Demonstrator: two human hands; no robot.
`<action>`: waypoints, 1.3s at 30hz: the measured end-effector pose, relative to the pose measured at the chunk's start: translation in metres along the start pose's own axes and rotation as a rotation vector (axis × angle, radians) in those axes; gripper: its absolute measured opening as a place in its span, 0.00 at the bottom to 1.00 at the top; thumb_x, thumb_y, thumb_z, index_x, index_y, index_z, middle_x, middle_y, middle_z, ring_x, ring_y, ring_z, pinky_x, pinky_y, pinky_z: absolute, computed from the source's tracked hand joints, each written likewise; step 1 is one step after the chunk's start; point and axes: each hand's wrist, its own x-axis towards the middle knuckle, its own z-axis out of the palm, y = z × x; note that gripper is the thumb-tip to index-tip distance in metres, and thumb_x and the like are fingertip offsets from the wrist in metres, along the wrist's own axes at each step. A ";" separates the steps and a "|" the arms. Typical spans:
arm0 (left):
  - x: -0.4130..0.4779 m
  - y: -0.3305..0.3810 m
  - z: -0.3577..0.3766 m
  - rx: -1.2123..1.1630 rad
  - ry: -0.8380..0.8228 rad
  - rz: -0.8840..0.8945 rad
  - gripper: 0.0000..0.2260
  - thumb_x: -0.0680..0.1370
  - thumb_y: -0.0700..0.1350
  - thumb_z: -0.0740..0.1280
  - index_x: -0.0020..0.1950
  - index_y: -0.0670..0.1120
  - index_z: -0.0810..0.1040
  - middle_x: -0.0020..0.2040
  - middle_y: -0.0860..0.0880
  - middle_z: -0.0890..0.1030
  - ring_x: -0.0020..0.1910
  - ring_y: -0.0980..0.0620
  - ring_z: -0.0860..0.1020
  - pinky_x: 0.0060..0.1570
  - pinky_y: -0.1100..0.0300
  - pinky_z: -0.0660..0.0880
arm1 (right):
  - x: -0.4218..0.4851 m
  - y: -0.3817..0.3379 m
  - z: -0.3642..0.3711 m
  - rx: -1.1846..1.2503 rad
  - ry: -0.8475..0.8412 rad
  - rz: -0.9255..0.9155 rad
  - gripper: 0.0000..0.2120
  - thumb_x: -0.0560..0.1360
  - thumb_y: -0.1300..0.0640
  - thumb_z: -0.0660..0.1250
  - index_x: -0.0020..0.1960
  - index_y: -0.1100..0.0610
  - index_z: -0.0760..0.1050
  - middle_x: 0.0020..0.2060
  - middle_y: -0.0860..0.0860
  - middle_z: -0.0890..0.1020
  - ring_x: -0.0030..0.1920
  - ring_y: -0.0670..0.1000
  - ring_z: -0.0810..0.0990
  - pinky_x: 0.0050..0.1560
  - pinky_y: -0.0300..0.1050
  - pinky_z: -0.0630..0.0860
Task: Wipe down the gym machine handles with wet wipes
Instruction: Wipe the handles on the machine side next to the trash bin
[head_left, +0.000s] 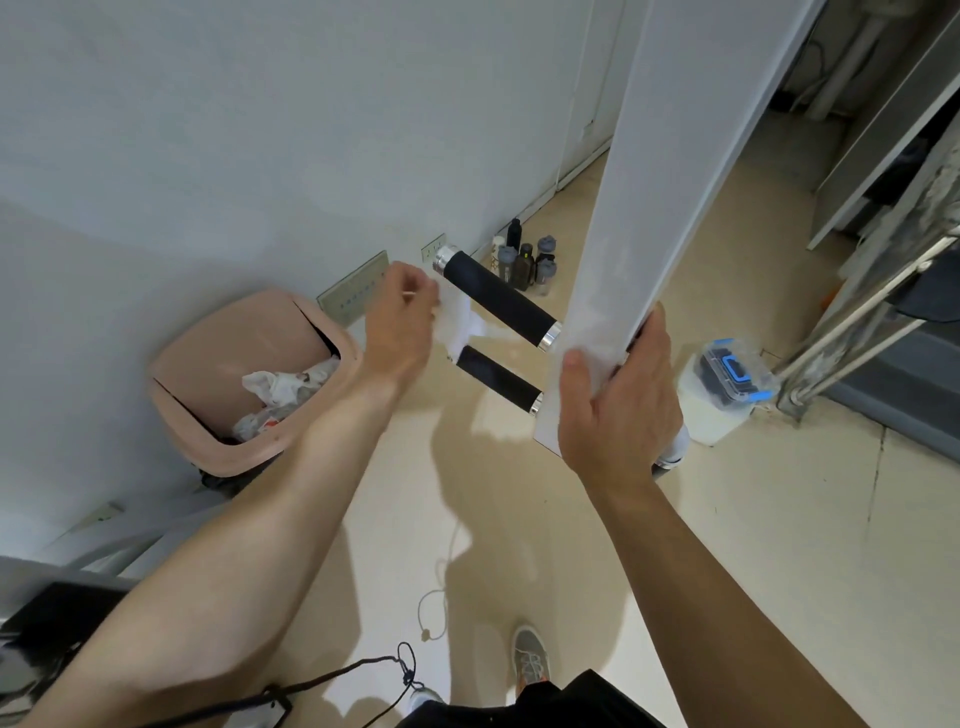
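On the white post (613, 208), an upper handle (498, 299) and a lower handle (496, 376) point toward 10 o'clock. The left hand (400, 322), its grip pinching a wet wipe (460, 325), is at their free ends. The right hand (618, 410) has its grip closed round the post's edge. Held by so light a pinch, the wipe could slip off mid-stroke, I'd judge.

the upper handle (498, 299) and the lower handle (496, 379) stick out left from the upright post (649, 156), one above the other. the left hand (400, 322) holds a wipe (457, 325) at their free ends; the right hand (618, 410) grips the post's lower end. a bin (208, 374) stands on the floor (519, 519) to the left, against the wall (208, 130). bottles (524, 260) stand behind the handles; a box (727, 384) sits right of the post.
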 end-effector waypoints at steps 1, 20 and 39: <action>0.003 0.003 -0.009 -0.028 0.064 0.005 0.03 0.77 0.44 0.62 0.43 0.47 0.72 0.40 0.52 0.76 0.42 0.50 0.75 0.49 0.49 0.76 | -0.001 0.002 -0.001 0.047 -0.010 -0.017 0.34 0.75 0.42 0.56 0.75 0.62 0.64 0.60 0.55 0.77 0.53 0.54 0.77 0.47 0.46 0.70; 0.038 0.120 -0.036 0.077 -0.200 0.123 0.08 0.82 0.50 0.67 0.44 0.52 0.80 0.29 0.59 0.77 0.27 0.62 0.73 0.32 0.70 0.70 | 0.148 -0.041 0.049 0.629 -1.322 0.124 0.18 0.79 0.57 0.67 0.56 0.33 0.81 0.55 0.33 0.83 0.57 0.39 0.82 0.49 0.42 0.82; 0.032 0.105 -0.062 -0.121 -0.057 -0.184 0.19 0.72 0.40 0.78 0.60 0.47 0.78 0.55 0.46 0.82 0.49 0.51 0.84 0.52 0.57 0.81 | 0.158 -0.095 0.067 0.687 -1.052 0.168 0.14 0.73 0.72 0.58 0.55 0.78 0.75 0.32 0.61 0.73 0.29 0.53 0.71 0.29 0.43 0.65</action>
